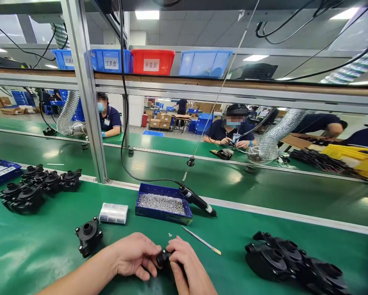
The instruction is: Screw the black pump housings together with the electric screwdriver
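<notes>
Low in the middle of the head view, my right hand is closed around a black plastic housing, and its palm and fingers hide most of the part. My left hand meets it from the left, thumb and forefinger pinched at the housing's near end, the other fingers curled below. A few tiny bright screws lie on the green mat just beyond my fingers. A single black housing with a round port sits to the left of my left forearm.
A blue tray of small metal screws stands ahead, with a black electric screwdriver leaning on its right edge. Nearby lie a thin stick and a clear-wrapped pack. More black housings are grouped left and right. Co-workers sit beyond the conveyor.
</notes>
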{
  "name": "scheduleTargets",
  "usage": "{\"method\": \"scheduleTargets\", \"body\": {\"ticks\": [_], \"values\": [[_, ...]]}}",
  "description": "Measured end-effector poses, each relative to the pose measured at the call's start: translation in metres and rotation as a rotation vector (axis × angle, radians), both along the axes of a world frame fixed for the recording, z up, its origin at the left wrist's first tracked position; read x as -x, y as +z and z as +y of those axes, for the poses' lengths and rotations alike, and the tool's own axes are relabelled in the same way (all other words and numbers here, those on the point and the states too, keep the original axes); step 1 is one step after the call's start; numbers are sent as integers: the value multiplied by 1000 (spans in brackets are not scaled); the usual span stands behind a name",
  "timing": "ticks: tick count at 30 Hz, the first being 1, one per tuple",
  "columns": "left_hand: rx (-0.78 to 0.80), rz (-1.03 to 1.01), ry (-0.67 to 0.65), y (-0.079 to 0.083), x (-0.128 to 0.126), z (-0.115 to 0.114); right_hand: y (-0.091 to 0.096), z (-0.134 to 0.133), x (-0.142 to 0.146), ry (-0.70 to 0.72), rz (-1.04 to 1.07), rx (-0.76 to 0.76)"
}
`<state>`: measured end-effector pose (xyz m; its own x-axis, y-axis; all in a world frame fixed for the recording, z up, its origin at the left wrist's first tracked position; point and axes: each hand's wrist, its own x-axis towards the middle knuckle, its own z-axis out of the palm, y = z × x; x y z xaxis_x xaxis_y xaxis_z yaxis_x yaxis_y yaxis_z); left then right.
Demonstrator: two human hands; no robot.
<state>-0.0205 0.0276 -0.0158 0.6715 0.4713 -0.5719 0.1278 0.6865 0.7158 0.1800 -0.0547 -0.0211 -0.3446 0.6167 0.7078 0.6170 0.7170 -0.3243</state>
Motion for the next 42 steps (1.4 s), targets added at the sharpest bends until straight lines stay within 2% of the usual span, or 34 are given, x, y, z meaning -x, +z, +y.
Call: {"method": "scheduleTargets", "body": {"ticks": [13, 21, 26, 35, 38, 42], "values": [[97, 4, 15, -9, -7, -4, 2, -1, 1, 44, 12, -5], [-100, 8, 36, 3, -2, -4, 2, 0, 1, 63, 14, -18], [26, 20, 49, 5, -5, -6, 0, 1, 0, 81, -11, -39], [140, 59, 88, 5, -9, -13, -2, 2, 0, 108, -20, -48], [113, 48, 83, 5, -10, -12, -2, 3, 0, 114, -22, -57], [-21, 41, 86, 8, -6, -9, -1, 4, -1, 120, -35, -40]]}}
